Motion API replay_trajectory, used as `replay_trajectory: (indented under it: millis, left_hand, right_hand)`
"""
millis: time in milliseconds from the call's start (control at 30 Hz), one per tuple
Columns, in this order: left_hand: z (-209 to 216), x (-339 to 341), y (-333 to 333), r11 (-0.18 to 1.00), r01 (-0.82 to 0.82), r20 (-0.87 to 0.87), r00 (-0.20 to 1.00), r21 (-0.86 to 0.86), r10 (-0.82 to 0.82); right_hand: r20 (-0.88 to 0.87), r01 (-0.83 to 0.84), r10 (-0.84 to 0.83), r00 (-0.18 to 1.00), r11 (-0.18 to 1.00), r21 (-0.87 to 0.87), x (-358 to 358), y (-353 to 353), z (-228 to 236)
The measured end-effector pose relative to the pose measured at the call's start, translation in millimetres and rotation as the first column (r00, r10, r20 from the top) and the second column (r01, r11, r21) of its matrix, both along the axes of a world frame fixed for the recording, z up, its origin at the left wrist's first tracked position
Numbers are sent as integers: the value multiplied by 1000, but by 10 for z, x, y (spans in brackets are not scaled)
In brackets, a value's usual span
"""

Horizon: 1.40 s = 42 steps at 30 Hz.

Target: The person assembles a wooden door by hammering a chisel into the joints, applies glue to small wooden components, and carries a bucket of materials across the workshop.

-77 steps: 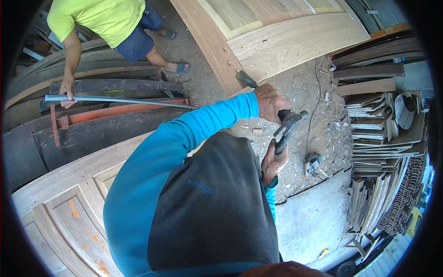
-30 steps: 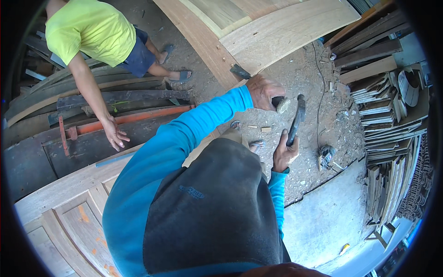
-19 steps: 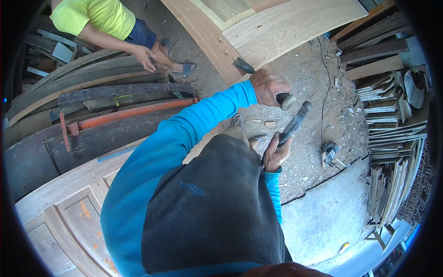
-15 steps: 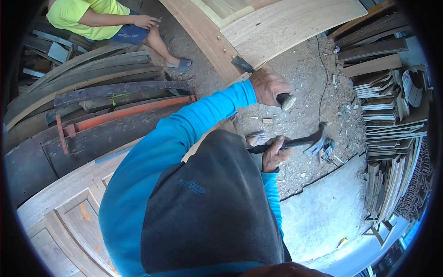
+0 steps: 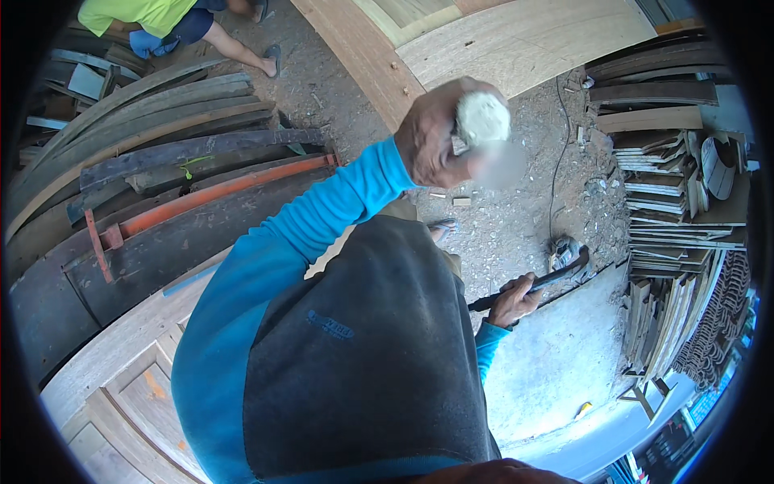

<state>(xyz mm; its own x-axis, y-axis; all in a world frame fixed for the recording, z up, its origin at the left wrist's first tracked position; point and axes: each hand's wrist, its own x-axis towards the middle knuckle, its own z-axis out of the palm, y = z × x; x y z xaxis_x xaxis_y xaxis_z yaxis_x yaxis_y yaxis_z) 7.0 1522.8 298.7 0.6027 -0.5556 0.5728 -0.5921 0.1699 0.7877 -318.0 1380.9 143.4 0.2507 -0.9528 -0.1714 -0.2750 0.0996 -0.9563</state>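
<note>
My left hand (image 5: 435,133) is raised near the corner of a wooden door panel, its fingers wrapped round what looks like a chisel (image 5: 484,119). The round, pale, worn butt of its handle faces up; the blade is hidden by the hand. A blurred patch covers the fingertips. Lower and to the right, my right hand (image 5: 514,302) grips a claw hammer (image 5: 564,274) by its dark handle. The hammer's head points away to the right, near a small power tool (image 5: 567,252) on the ground. The two tools are well apart.
The door panel (image 5: 516,48) lies at the far side. Stacked boards (image 5: 185,121) and an orange metal bar (image 5: 218,202) fill the left; thin wood pieces (image 5: 669,194) are piled at the right. A dark cable (image 5: 568,137) crosses the littered ground. A person in yellow (image 5: 137,12) is at upper left.
My left hand has come up, turning the handle's butt upward and hiding the blade. My right hand has moved down and right with the hammer. The other person has shifted left and bent over.
</note>
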Motion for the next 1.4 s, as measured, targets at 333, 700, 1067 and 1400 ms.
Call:
replay_trajectory:
  millis: [333,700,1067,1400]
  left_hand:
    - [-846,912,752,498,-785,-664,596,-367,451]
    - [-1116,1195,701,625,-745,-526,638,-235,562]
    - [-947,1243,663,671,-741,-582,546,0,603]
    - [-1152,1221,653,652,-741,-613,591,-158,524]
  right_hand:
    - [-172,-313,312,935,950,21,863,-114,511]
    - [-372,-836,755,540,531,-137,2206,-289,1094]
    - [-609,-825,777,157,-236,-514,4318,319,2517]
    - [-923,-732,217,-317,-675,92,4939,1161,3099]
